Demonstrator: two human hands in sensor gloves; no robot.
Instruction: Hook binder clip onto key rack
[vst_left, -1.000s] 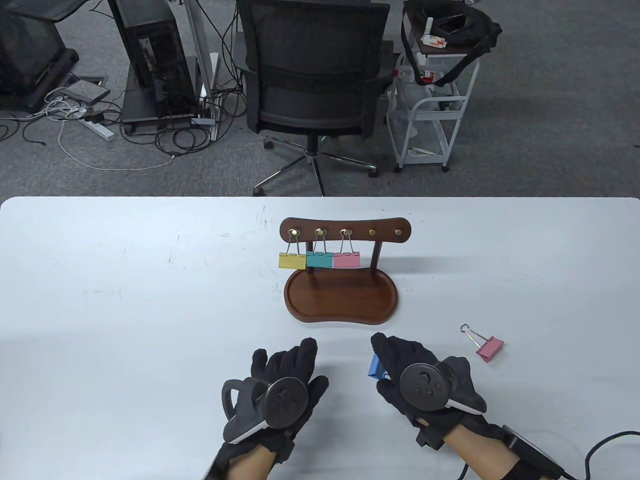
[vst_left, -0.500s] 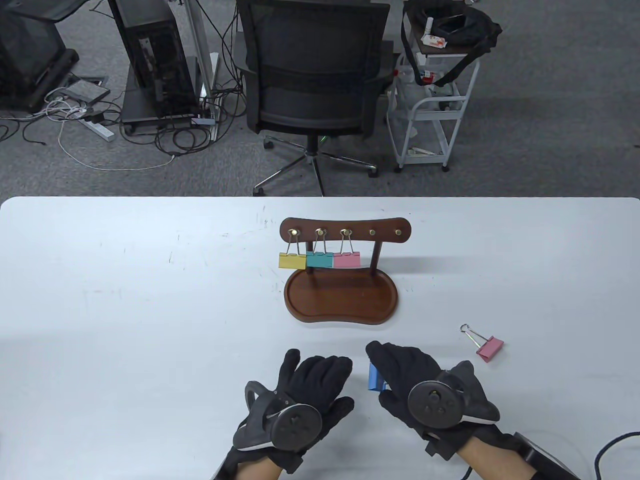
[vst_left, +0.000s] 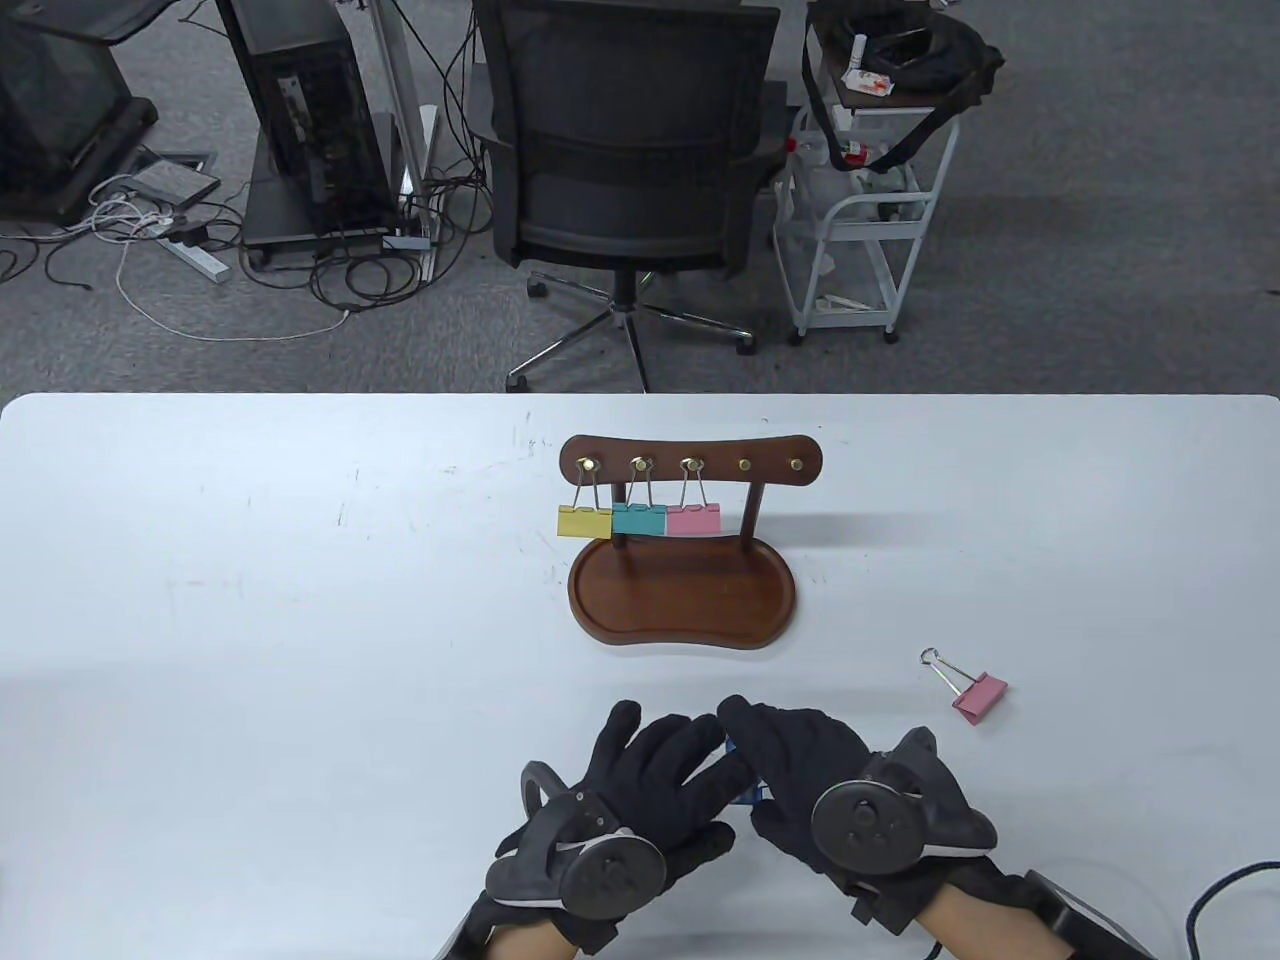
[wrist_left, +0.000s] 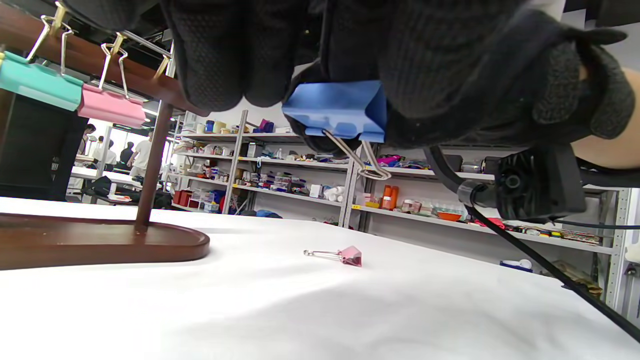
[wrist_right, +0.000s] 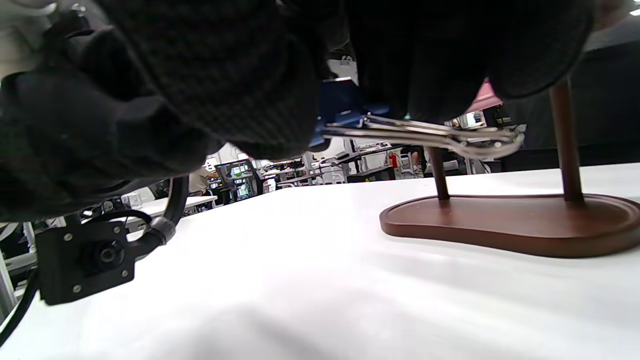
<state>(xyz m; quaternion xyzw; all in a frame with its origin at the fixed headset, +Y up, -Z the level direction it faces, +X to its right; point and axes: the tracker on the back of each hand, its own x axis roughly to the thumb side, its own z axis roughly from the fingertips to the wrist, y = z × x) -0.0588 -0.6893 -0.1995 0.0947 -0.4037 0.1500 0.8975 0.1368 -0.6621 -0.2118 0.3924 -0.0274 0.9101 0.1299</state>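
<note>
White worktop (vst_left: 300, 600): your left hand (vst_left: 650, 780) has joined your right hand (vst_left: 800, 770) at 6 o'clock, both grips pinching the blue metal binder clip (wrist_left: 340, 110), readying it for hooking.

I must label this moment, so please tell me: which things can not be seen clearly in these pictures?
- Blue binder clip, table view: mostly covered by the left hand and right hand; which hand grips it is unclear.
- Key rack, left wrist view: cut off by the left edge.
- Right wrist view: gloved fingers hide the rack's hooks.
- Pink clip on the table, left wrist view: too small for detail.
</note>
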